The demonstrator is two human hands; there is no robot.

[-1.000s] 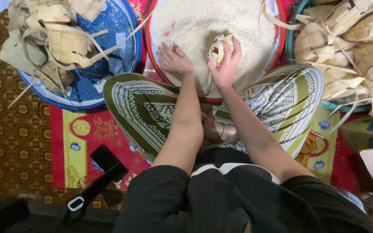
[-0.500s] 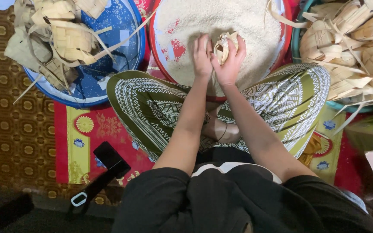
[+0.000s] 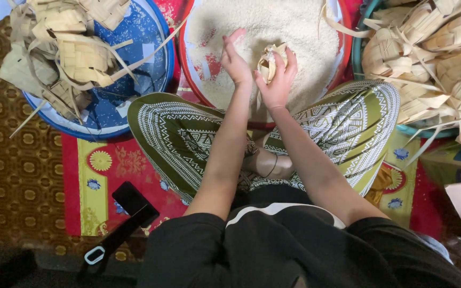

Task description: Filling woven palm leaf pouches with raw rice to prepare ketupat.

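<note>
A small woven palm-leaf pouch (image 3: 267, 60) sits in my right hand (image 3: 277, 80), held upright over a red basin (image 3: 192, 80) full of white rice (image 3: 273, 26). My left hand (image 3: 234, 57) is cupped right beside the pouch's opening, fingers together and pointing up, with some rice grains on it. Both hands hover just above the near side of the rice heap. My crossed legs in green patterned cloth (image 3: 177, 133) lie under my forearms.
A blue basin (image 3: 134, 101) at the left holds several woven pouches (image 3: 70, 48). A teal basin (image 3: 359, 58) at the right is piled with more pouches (image 3: 433, 58). A black phone (image 3: 130, 198) lies on the red mat (image 3: 108, 165) near my left knee.
My left hand rose from the rice surface and came over to the pouch, cupped beside its opening. The right hand kept hold of the pouch and lifted slightly.
</note>
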